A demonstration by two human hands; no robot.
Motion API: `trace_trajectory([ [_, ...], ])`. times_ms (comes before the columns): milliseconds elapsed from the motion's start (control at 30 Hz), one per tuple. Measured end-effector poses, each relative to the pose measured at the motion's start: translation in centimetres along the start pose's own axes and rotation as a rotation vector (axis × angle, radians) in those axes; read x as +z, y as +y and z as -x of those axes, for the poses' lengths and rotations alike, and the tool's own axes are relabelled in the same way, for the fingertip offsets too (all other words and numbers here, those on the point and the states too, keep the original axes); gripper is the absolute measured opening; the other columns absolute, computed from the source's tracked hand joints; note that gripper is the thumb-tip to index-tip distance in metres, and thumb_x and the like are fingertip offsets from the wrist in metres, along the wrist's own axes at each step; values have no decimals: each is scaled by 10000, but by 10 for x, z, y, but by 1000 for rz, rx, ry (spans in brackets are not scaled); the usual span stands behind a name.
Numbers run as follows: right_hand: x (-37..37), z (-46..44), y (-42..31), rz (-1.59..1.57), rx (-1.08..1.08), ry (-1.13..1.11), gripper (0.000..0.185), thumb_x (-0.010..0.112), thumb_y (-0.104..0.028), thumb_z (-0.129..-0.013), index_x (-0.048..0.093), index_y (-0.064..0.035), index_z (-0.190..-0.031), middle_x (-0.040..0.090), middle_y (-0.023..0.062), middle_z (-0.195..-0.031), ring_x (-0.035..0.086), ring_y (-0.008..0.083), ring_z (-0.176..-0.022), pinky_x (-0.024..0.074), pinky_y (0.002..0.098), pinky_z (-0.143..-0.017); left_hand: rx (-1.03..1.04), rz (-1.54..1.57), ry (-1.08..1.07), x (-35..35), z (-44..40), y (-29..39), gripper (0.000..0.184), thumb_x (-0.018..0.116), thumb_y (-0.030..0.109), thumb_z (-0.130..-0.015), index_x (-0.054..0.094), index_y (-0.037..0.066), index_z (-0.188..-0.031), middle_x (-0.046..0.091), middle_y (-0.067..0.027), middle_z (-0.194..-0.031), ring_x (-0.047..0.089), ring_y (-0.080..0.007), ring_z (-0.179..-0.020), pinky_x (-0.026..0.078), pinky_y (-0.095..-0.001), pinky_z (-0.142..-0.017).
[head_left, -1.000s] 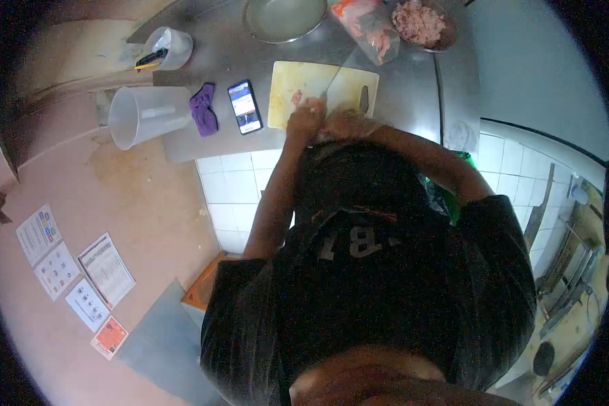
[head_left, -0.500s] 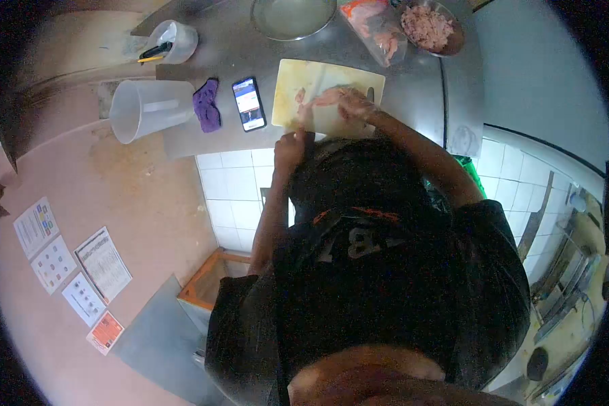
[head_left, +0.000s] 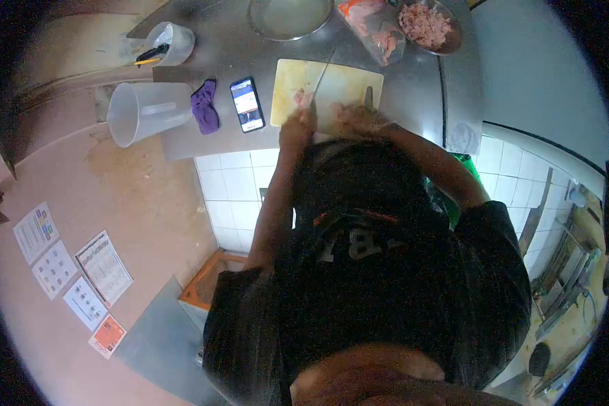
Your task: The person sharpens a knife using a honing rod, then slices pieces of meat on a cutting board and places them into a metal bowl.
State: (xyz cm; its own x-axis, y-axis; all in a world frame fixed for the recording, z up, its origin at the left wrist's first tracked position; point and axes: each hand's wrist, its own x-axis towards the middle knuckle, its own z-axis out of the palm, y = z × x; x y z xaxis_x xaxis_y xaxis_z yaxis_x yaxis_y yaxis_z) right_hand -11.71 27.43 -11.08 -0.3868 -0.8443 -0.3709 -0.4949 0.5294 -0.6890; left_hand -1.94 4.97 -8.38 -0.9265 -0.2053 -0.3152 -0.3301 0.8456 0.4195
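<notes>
My left hand (head_left: 298, 127) is closed around the handle of a knife (head_left: 323, 76), whose long blade points away across the white cutting board (head_left: 292, 71). A small cut bit of raw meat (head_left: 300, 97) lies on the board just left of the blade. At the board's near edge, my right hand (head_left: 365, 123) is closed over a pale pink piece of raw meat (head_left: 336, 110), most of which the fingers hide. A dark, narrow object (head_left: 369, 97) lies on the board beyond my right hand; its kind is unclear.
Along the metal counter's back stand a wide metal bowl (head_left: 289, 32), a plastic bag of raw meat (head_left: 374, 30) and a bowl of cut meat (head_left: 426, 27). To the left lie a phone (head_left: 247, 105), a purple cloth (head_left: 205, 107), a clear jug (head_left: 145, 111) and a tub (head_left: 172, 42).
My left hand has moved up onto the board's edge, and the knife blade tilts further right. My right hand has drawn toward me with the meat, which is now mostly covered.
</notes>
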Motion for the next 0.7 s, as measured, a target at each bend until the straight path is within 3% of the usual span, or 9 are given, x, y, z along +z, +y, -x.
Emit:
trace_trajectory([
  [67, 1, 12, -7, 96, -134, -186, 358, 373, -207, -1007, 529, -75, -1302, 573, 192, -1246, 564, 346, -1146, 426, 440, -1008, -30, 54, 62, -5, -25, 25, 522, 411, 481, -971, 558, 72, -1261, 664, -235, -1070, 643, -463, -913, 527, -511, -795],
  [133, -1, 22, -9, -26, -177, -107, 361, 382, -262, -1018, 542, -60, -1270, 572, 182, -1223, 555, 322, -1146, 419, 439, -1010, -49, 112, 128, 0, -36, 33, 570, 410, 522, -961, 553, 72, -1280, 660, -238, -1091, 635, -469, -959, 519, -510, -832],
  [233, -8, 23, -4, -207, -256, 33, 397, 396, -344, -1033, 562, -38, -1223, 571, 167, -1188, 541, 287, -1147, 407, 438, -1012, -62, 15, 49, -3, -43, 25, 588, 401, 534, -962, 541, 78, -1305, 658, -251, -1073, 637, -479, -929, 532, -511, -790],
  [367, -1, -20, 9, -298, -277, 113, 389, 410, -318, -1018, 545, -34, -1247, 562, 165, -1215, 539, 278, -1154, 408, 427, -1017, 37, -33, 12, -29, -8, 19, 560, 345, 503, -988, 564, 72, -1270, 659, -271, -1026, 643, -472, -904, 524, -524, -793],
  [600, 11, -51, 6, -323, -47, 204, 398, 441, -256, -984, 504, -24, -1301, 541, 160, -1278, 535, 258, -1170, 409, 400, -1028, 50, -93, -37, -3, 43, -17, 476, 321, 380, -1019, 618, 25, -1131, 658, -267, -921, 637, -476, -807, 516, -554, -718],
  [700, 20, -51, 0, -351, 35, 178, 414, 454, -230, -969, 486, -21, -1324, 532, 158, -1306, 533, 249, -1177, 409, 389, -1033, -83, -5, -134, -30, 56, 0, 498, 326, 377, -1017, 646, -4, -1035, 657, -276, -943, 633, -490, -853, 511, -550, -776],
])
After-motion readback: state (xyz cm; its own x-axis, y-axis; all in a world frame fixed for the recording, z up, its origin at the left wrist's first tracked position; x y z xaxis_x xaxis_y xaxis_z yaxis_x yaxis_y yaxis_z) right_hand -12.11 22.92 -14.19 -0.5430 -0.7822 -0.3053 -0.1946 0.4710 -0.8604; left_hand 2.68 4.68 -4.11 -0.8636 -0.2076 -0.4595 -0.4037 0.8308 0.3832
